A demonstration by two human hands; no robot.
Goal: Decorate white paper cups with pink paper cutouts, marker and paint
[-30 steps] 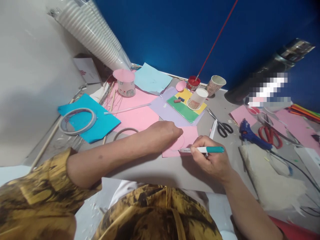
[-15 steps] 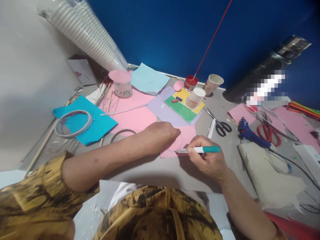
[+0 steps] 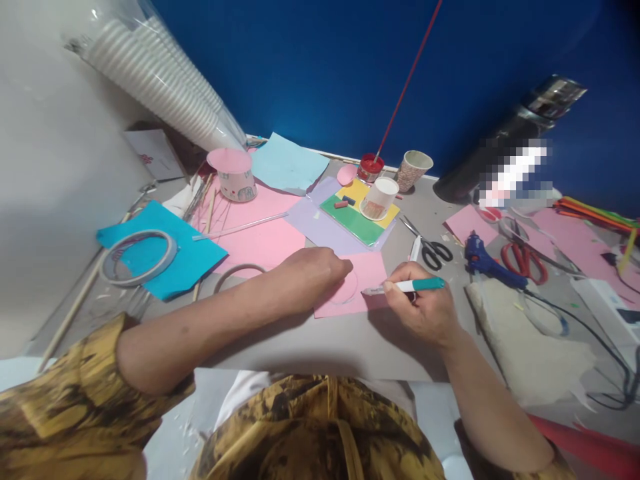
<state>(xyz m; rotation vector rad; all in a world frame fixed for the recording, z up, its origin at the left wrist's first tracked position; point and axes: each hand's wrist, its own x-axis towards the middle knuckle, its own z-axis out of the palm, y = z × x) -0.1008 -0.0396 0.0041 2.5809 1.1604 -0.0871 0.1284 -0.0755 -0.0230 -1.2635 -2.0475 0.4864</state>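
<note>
My right hand (image 3: 425, 310) grips a white marker (image 3: 405, 287) with a teal end. The marker's dark tip is over the right part of a small pink paper (image 3: 373, 265), and whether it touches is unclear. My left hand (image 3: 323, 275) rests on the paper's left side, fingers curled down and closed; what lies under them is hidden. A thin round outline (image 3: 353, 293) curves on the paper beside my left fingers. Behind the paper, an upside-down white paper cup (image 3: 380, 198) stands on a green and yellow sheet pack (image 3: 367, 227) with small chalk-like sticks.
Black-handled scissors (image 3: 436, 253), a blue glue gun (image 3: 493, 263) and red-handled scissors (image 3: 524, 260) lie to the right. A tape roll (image 3: 173, 253) rests on blue paper (image 3: 205, 250) at left. Behind stand a pink-topped cup (image 3: 237, 183), a red pot (image 3: 370, 167) and a patterned cup (image 3: 413, 170).
The marker tip has shifted right, away from the round outline, with my right hand. My left hand stays on the paper. The whole view has shifted slightly.
</note>
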